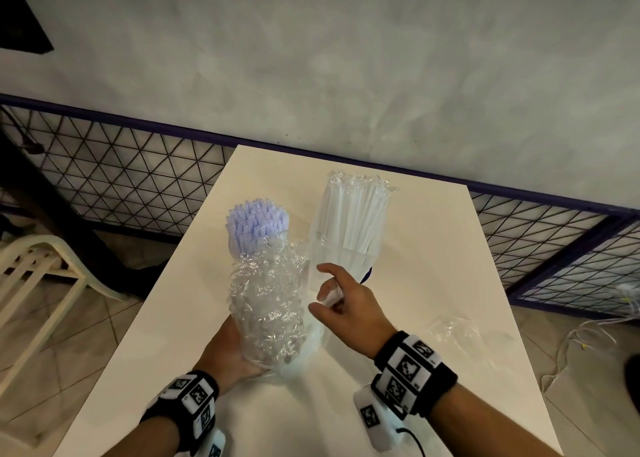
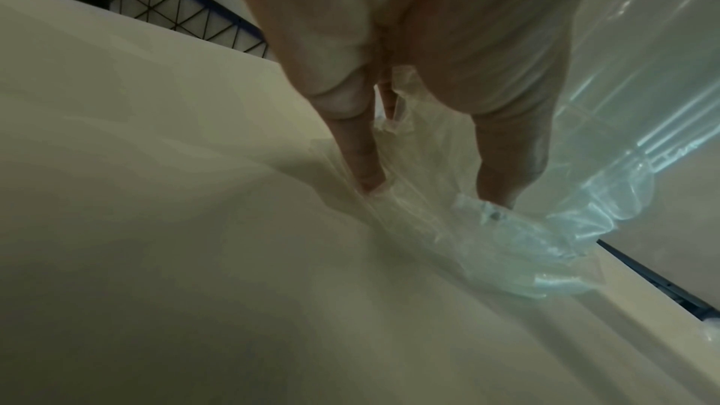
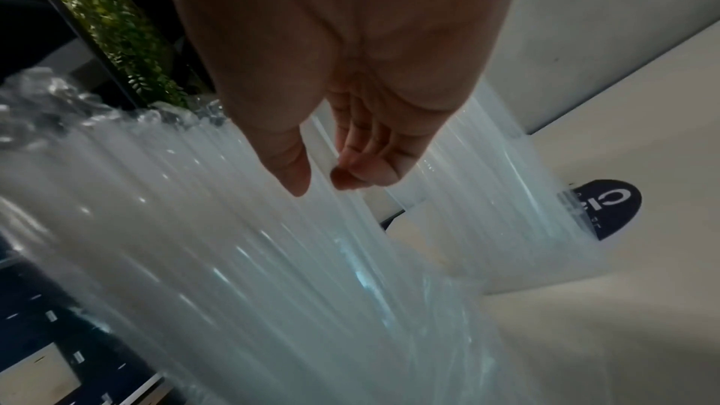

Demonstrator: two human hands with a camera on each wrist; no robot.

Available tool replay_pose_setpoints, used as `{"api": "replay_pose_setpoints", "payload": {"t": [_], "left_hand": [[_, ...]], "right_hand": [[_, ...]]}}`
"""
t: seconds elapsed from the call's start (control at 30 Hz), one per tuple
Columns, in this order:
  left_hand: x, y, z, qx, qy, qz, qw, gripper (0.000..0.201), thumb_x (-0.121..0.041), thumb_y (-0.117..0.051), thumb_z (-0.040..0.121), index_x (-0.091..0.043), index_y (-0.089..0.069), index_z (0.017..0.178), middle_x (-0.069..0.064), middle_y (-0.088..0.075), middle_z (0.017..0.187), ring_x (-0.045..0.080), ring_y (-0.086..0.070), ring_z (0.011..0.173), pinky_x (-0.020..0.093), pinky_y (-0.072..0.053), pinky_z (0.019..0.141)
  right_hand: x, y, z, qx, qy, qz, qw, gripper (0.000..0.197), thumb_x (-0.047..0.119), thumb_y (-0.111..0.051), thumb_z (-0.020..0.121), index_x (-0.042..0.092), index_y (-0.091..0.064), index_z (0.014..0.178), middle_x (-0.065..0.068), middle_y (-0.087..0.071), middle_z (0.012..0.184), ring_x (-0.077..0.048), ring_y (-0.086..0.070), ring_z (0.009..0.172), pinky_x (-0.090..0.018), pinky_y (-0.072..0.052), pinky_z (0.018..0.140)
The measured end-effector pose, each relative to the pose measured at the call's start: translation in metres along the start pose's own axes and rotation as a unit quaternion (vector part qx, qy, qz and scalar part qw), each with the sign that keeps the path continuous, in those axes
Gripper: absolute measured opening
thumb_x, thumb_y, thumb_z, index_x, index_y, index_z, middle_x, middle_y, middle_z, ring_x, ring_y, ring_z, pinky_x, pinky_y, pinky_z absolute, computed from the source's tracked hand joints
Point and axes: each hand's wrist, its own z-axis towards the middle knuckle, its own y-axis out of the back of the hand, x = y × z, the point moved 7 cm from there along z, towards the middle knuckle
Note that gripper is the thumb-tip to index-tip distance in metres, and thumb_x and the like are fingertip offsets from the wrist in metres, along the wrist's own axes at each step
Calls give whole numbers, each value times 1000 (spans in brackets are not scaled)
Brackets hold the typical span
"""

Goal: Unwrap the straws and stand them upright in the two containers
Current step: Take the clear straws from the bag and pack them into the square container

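Observation:
My left hand (image 1: 230,347) grips the lower end of a straw bundle (image 1: 268,300) wrapped in crinkled clear plastic and holds it nearly upright over the white table (image 1: 433,248). Lilac straw tips (image 1: 256,219) poke out of the top of the wrap. In the left wrist view my fingers (image 2: 362,165) lie on the wrap (image 2: 506,239) near the tabletop. My right hand (image 1: 317,288) hovers just right of the bundle, thumb and fingers loosely apart, holding nothing. Behind it a clear container (image 1: 348,262) with a dark blue logo (image 3: 608,211) holds clear straws (image 1: 356,214).
A loose clear wrapper (image 1: 453,328) lies on the table to the right. A wire-mesh fence (image 1: 121,172) with a dark blue rail runs behind the table, in front of a grey wall. A white plastic chair (image 1: 38,266) stands on the tiled floor at left.

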Motion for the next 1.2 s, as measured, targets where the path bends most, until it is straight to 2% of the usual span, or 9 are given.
{"api": "replay_pose_setpoints", "payload": {"t": [0.2, 0.33, 0.43, 0.53, 0.6, 0.73, 0.93, 1.03, 1.2], "left_hand": [[-17, 0, -7, 0, -6, -50, 999, 96, -12, -92, 52, -11, -42, 134, -14, -60, 104, -30, -49, 92, -7, -37, 71], [-20, 0, -11, 1, 20, -57, 998, 88, 1, -89, 53, -10, -45, 129, -16, -59, 96, -19, -59, 81, -5, -40, 63], [-22, 3, -15, -8, 30, -52, 998, 84, 1, -87, 55, -17, -44, 125, -14, -59, 93, -9, -57, 80, -3, -42, 63], [-19, 3, -14, -6, 28, -48, 998, 95, -21, -94, 41, -24, -40, 118, -15, -59, 94, -3, -57, 86, 12, -48, 85], [-23, 3, -15, -3, 22, -48, 999, 101, -34, -96, 29, -30, -40, 113, -18, -58, 94, -7, -55, 87, 6, -45, 80], [-21, 3, -12, -13, 24, -49, 998, 84, -11, -92, 50, -29, -41, 115, -20, -56, 96, -4, -56, 92, 2, -37, 76], [-7, 3, -8, -3, 16, -40, 999, 117, -74, -79, 18, -29, -47, 121, -18, -62, 106, -12, -55, 104, 2, -38, 87], [-10, 5, -7, -7, 3, -23, 1000, 106, -51, -90, 30, -30, -47, 124, -14, -64, 111, -1, -59, 106, 23, -45, 96], [-8, 4, -6, -11, 14, -29, 999, 98, -35, -92, 33, -29, -49, 120, -9, -66, 108, 4, -62, 104, 25, -47, 92]], "right_hand": [[1, -12, 18, 55, -28, 8, 998, 83, 10, -73, 83, 29, -31, 151, 2, -54, 107, -2, -52, 55, -14, -46, 62], [7, -12, 23, 45, -8, 19, 999, 59, 16, -81, 78, 33, -53, 126, 4, -52, 114, -6, -52, 64, -12, -47, 67], [6, -13, 24, 65, -15, 29, 997, 52, 25, -83, 72, 30, -56, 117, -4, -64, 103, -9, -54, 62, -26, -51, 68], [14, -12, 25, 81, 6, 11, 997, 55, 23, -82, 74, 29, -52, 121, 3, -64, 100, -15, -58, 66, -28, -53, 71], [19, -13, 26, 85, 24, -3, 996, 48, 26, -81, 73, 25, -58, 115, 4, -65, 102, -18, -62, 77, -31, -53, 77], [16, -12, 27, 57, 17, 12, 998, 45, 46, -75, 58, 20, -62, 92, 2, -66, 84, -19, -65, 77, -37, -54, 74], [21, -10, 28, 43, 49, -16, 998, 40, 44, -68, 66, 10, -62, 86, -13, -67, 78, -30, -64, 72, -45, -53, 70], [27, -2, 28, 26, 55, -16, 998, 31, 39, -74, 71, 15, -66, 90, -3, -70, 84, -19, -68, 77, -42, -55, 74], [35, 7, 25, 12, 61, 19, 998, 19, 28, -82, 77, 18, -69, 86, 4, -73, 86, -11, -70, 81, -32, -56, 80]]}}
